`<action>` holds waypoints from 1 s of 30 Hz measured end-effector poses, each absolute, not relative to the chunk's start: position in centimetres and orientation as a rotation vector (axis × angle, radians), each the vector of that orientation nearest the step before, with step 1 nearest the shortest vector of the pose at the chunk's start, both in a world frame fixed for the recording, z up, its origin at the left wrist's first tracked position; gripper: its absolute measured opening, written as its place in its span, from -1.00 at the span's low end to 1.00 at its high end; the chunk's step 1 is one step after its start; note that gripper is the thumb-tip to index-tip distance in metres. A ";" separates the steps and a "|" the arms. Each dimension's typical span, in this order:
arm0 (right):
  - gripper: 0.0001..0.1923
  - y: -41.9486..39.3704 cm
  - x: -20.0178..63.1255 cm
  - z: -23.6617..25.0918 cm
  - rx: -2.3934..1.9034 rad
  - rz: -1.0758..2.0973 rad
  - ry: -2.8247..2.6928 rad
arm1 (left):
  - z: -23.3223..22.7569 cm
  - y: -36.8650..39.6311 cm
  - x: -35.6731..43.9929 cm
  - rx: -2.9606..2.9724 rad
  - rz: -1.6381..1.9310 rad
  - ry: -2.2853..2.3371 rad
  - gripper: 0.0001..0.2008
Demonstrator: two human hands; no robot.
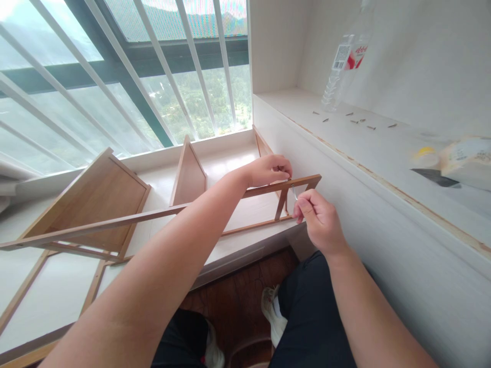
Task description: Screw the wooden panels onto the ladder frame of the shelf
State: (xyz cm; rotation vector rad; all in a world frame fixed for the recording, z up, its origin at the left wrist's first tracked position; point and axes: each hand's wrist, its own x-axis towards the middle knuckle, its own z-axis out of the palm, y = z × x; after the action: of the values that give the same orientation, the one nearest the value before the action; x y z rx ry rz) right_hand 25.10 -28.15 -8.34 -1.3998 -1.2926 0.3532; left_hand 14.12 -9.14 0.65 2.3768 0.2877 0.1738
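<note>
I have my right grip (320, 219) clamped on a metal rod (294, 192), its tip at the wooden frame (309, 180) just beyond; farther, my left grip (267, 170) bends over it, pinching something or not, I cannot tell.

My bare left forearm (164, 255) stretches diagonally across from the lower left, ending in my left hand (268, 170), back upward, fingers (284, 164) curled. My bare right forearm (374, 301) rises from the lower right; my right hand (321, 221) is closed, thumb (307, 206) pressed against the bent forefinger, near my left.
</note>
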 end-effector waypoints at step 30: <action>-0.70 -28.3 25.3 -8.0 -1.454 0.275 -1.357 | 0.7 -9.1 14.1 2.386 0.178 0.277 -0.79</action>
State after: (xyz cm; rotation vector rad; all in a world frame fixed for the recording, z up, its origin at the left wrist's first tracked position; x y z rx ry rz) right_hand 25.34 -28.29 -8.01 -1.4540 -1.3565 0.2745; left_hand 14.06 -9.11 0.66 2.3864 0.2770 0.1785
